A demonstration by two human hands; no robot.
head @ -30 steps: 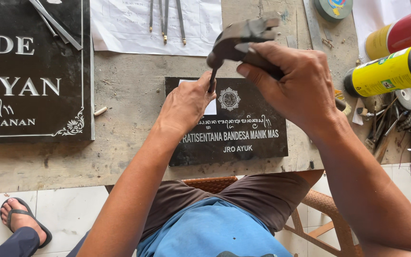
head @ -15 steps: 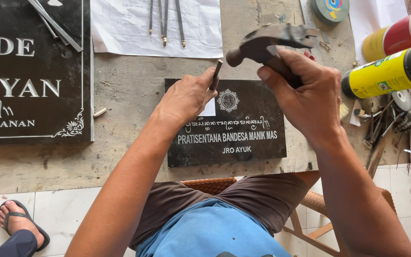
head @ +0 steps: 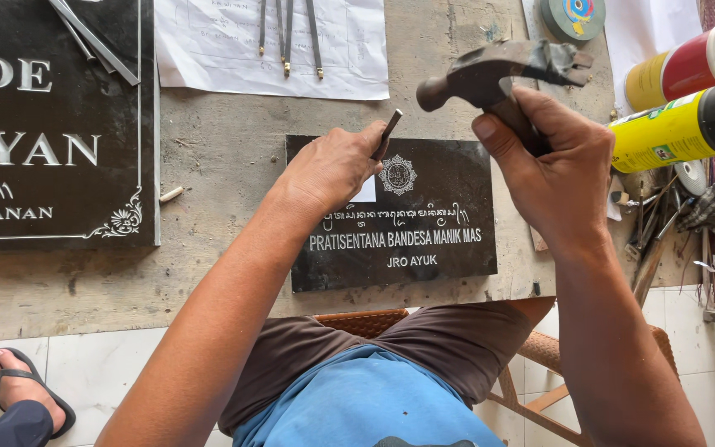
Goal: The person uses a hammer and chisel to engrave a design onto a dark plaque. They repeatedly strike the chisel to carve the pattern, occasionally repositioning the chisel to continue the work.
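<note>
Raised higher, hammer (head: 490, 79) hangs over small black plaque (head: 432, 240).

small black stone plaque (head: 424, 240) with white lettering lies mid-table; a larger black plaque (head: 51, 149) lies far left. yellow-labelled can (head: 672, 128) and red-and-yellow can (head: 680, 70) lie at right.
</note>
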